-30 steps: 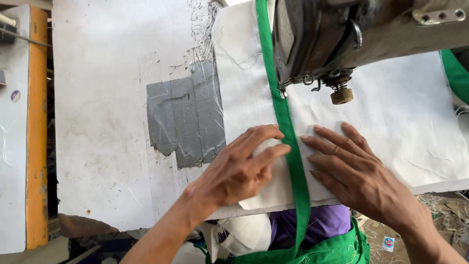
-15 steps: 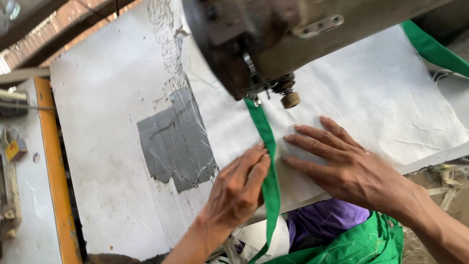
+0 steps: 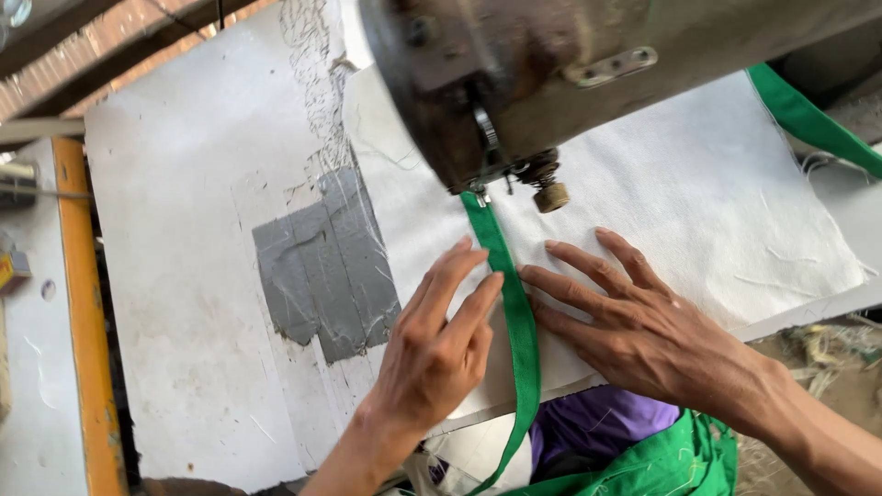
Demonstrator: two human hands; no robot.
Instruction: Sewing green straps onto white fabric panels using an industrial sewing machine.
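Pressing flat with fingers spread, the left hand [image 3: 439, 354] and the right hand [image 3: 643, 326] lay open on a white woven fabric sheet [image 3: 698, 211], one on each side of a narrow green fabric strip [image 3: 516, 321], gripping nothing. The strip ran from under the worn metal sewing machine head [image 3: 514, 83] toward the white table's [image 3: 184, 276] near edge. A grey tape patch [image 3: 322, 266] sat just left of the left hand.
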